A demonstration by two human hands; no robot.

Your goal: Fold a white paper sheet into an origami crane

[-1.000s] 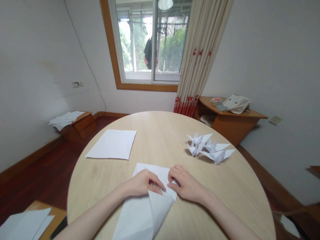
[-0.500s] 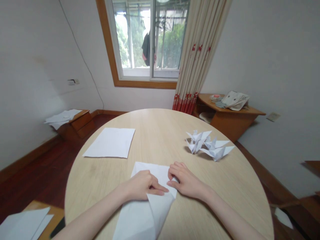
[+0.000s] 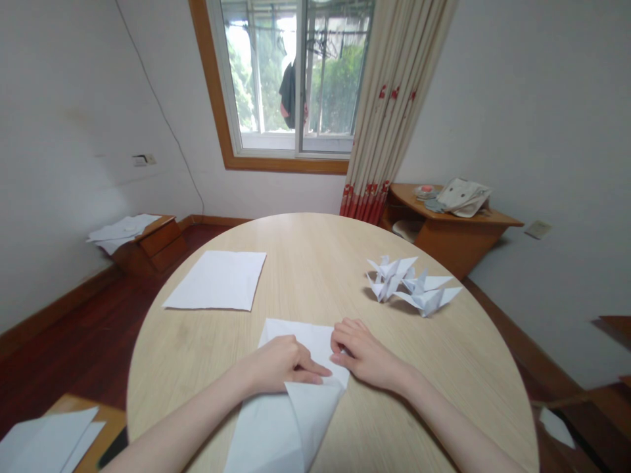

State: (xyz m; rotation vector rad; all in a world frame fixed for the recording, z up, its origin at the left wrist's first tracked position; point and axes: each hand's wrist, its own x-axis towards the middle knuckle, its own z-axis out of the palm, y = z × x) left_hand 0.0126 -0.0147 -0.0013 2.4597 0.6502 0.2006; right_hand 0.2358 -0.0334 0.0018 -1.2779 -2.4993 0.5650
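Observation:
A partly folded sheet of white paper (image 3: 269, 420) lies on the round table in front of me, with a loose flap (image 3: 315, 410) lifted over its right side. My left hand (image 3: 288, 361) rests on the sheet, its index finger and thumb together at the flap's upper edge and its other fingers curled under. At the sheet's right edge, my right hand (image 3: 365, 355) has its fingers curled and its thumb near them, closed on the paper's margin. The palm hides part of that edge.
Several folded paper cranes (image 3: 414, 286) stand on the right of the wooden table (image 3: 315, 236). A flat stack of white paper (image 3: 217, 281) lies at the left. More sheets (image 3: 49, 440) rest on a lower surface at the bottom left. A corner shelf (image 3: 458, 230) stands beyond the table.
The flap's upper left corner has shifted slightly to the left beneath my left hand. Both hands stay almost where they were.

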